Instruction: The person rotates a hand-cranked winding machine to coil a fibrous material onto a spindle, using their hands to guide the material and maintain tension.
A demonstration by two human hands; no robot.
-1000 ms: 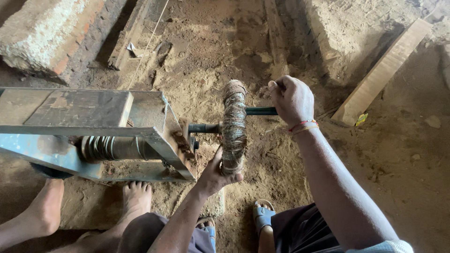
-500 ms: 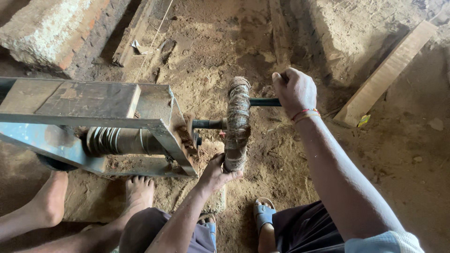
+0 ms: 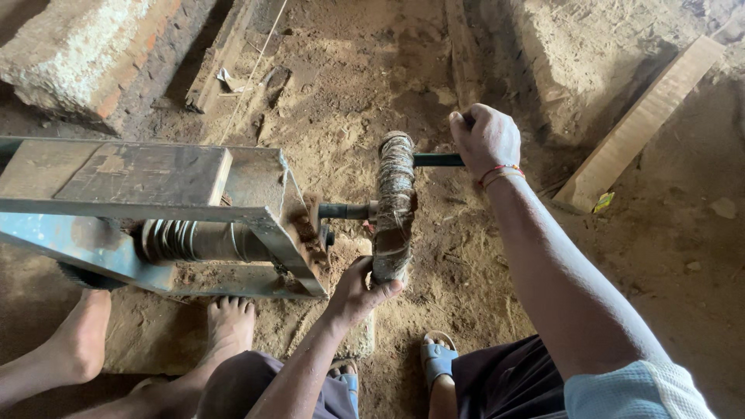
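The dark crank handle [image 3: 436, 160] is clenched by the right hand [image 3: 486, 140]; the upright fibre-wound wheel [image 3: 394, 206], at its eight o'clock, is cupped below by the left hand [image 3: 361, 287].

1. Metal frame [image 3: 155, 209] sits left on dirt floor [image 3: 349, 77]; shaft [image 3: 345, 210] sticks out its right end.
2. Wound wheel [image 3: 394, 206] on shaft, right of frame.
3. Right hand [image 3: 486, 138] on handle [image 3: 437, 160], behind-right of wheel; left hand [image 3: 361, 289] under wheel.
4. Plank [image 3: 644, 120] far right, brick block [image 3: 93, 54] back-left.
5. Bare feet [image 3: 229, 326] in front of frame, prob. another person's.

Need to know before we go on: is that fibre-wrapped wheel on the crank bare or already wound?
Wound. The wheel is thickly covered in brownish fibre around its rim; the left hand cups its lower edge, and the right hand grips the dark handle.
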